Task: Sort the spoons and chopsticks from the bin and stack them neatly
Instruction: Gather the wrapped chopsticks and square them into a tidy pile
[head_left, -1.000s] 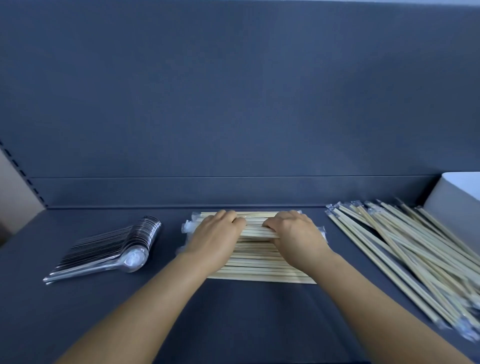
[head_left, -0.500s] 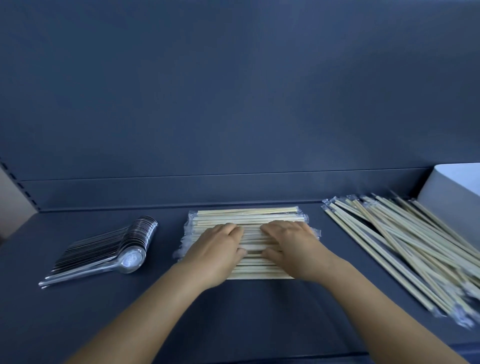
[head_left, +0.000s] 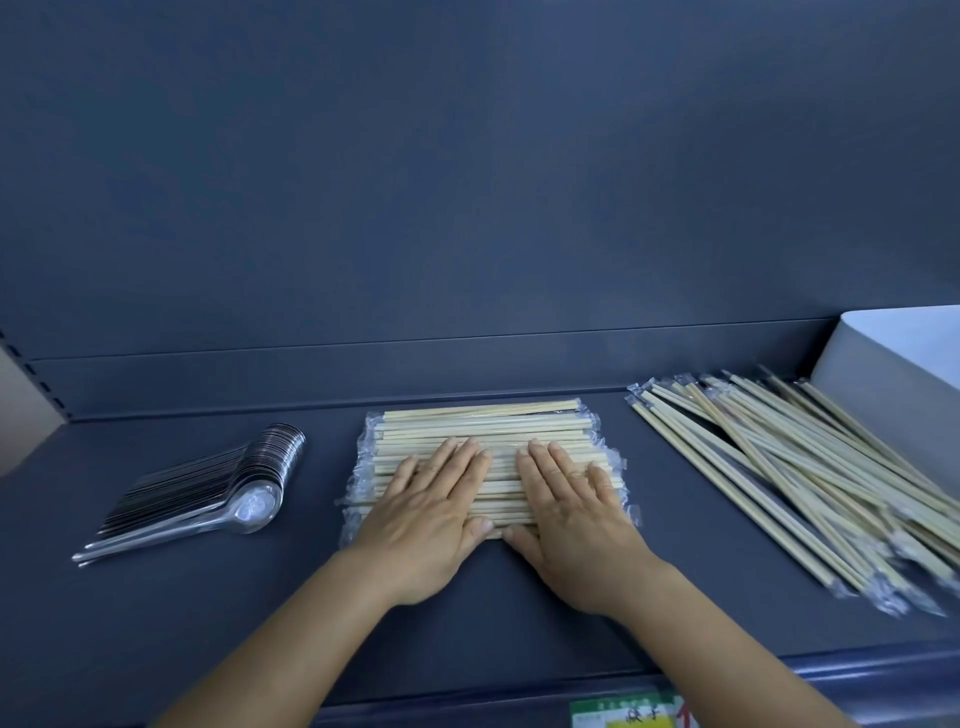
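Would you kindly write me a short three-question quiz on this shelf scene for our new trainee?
1. True or false: both hands lie flat on the middle chopstick stack.
2. Which pile lies left of that stack? A) spoons B) loose chopsticks C) bin
3. Fill in: the loose chopsticks lie beside the white ____.

Key:
1. True: left hand and right hand press it with straight fingers.
2. A: the spoons.
3. bin.

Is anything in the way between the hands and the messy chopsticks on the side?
Nothing visible. Both the left hand and right hand lie flat on the neat chopstick stack. Only bare shelf lies between the right hand and the loose chopstick pile.
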